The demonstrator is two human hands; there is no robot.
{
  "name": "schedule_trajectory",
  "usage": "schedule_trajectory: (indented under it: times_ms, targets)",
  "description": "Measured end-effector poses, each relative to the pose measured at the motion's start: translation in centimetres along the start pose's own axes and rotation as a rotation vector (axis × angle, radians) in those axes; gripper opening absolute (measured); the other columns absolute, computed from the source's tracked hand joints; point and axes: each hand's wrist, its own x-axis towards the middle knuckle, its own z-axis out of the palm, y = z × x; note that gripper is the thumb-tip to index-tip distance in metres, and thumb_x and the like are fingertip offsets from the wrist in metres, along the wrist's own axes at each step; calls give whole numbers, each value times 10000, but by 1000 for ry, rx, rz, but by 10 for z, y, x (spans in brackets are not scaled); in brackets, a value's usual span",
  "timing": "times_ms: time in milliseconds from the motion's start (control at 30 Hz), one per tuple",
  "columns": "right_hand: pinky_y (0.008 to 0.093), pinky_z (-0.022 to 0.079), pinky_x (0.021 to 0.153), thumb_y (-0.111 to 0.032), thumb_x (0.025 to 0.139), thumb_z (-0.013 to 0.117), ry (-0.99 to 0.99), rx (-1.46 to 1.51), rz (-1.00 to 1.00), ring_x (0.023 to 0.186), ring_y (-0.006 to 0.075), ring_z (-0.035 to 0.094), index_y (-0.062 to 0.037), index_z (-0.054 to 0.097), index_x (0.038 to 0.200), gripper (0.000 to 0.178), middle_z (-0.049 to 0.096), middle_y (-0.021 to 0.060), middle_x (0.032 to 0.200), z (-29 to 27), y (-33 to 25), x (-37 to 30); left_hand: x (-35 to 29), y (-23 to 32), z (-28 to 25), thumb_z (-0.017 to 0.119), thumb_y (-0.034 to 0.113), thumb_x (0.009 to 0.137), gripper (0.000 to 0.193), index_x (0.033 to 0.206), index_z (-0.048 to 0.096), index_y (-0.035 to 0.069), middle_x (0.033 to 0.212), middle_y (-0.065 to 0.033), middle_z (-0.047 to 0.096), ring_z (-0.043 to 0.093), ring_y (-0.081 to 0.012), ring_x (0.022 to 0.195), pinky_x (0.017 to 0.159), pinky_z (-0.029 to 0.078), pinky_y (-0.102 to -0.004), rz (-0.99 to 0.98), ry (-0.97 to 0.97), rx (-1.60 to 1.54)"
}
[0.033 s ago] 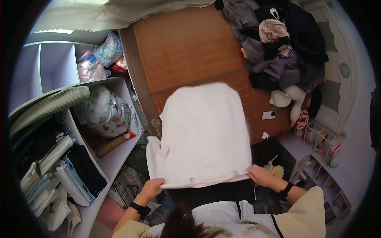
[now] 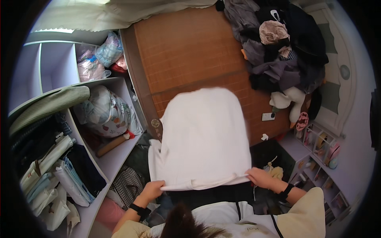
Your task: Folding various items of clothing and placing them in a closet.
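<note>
— What do you have in hand?

— A white garment [image 2: 204,139], plain and smooth, spread wide and hanging over the edge of the brown mat [image 2: 186,51]. My left hand [image 2: 152,190] is closed on its near left corner, my right hand [image 2: 260,177] pinches the near right corner; the hem between them is rolled into a ridge.

— Anything changed from the earlier view?

— Nothing I can see. Both hands grip the same corners, the cloth lies alike, and the pile of dark clothes [image 2: 281,43] sits as before.
</note>
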Motion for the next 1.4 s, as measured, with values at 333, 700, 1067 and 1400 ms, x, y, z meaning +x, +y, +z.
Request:
schedule_trajectory:
  times_ms: [333, 700, 1067, 1400]
  targets:
    - [468, 468, 659, -258, 926, 480, 49, -212, 1, 740, 378, 585, -84, 529, 938, 181, 586, 186, 782, -97, -27, 57, 47, 29, -69, 537, -9, 698, 104, 771, 537, 64, 748, -174, 598, 584, -395, 729, 610, 458, -454, -32, 305, -21]
    - [389, 478, 612, -129, 845, 510, 880, -1041, -362, 654, 259, 608, -96, 489, 834, 40, 578, 74, 646, -312, 50, 443, 419, -82, -272, 601, 115, 736, 107, 820, 593, 50, 733, -134, 612, 602, -275, 704, 645, 476, -361, 134, 936, -14]
    - [583, 315, 971, -280, 838, 591, 1115, -794, -410, 1242, 346, 395, -175, 413, 1360, 561, 407, 157, 1369, -224, 126, 696, 675, -160, -234, 600, 261, 855, 547, 1307, 403, 23, 1260, -241, 452, 439, -410, 1161, 984, 364, -439, 473, 1311, 267]
    - [687, 58, 1022, -396, 882, 512, 1083, -756, -132, 1402, 338, 128, -256, 362, 1412, 568, 212, 102, 1513, -172, 223, 690, 677, -188, -143, 578, 393, 837, 664, 1423, 344, 187, 1515, -171, 159, 119, -380, 1396, 1051, 161, -622, 196, 1057, 434]
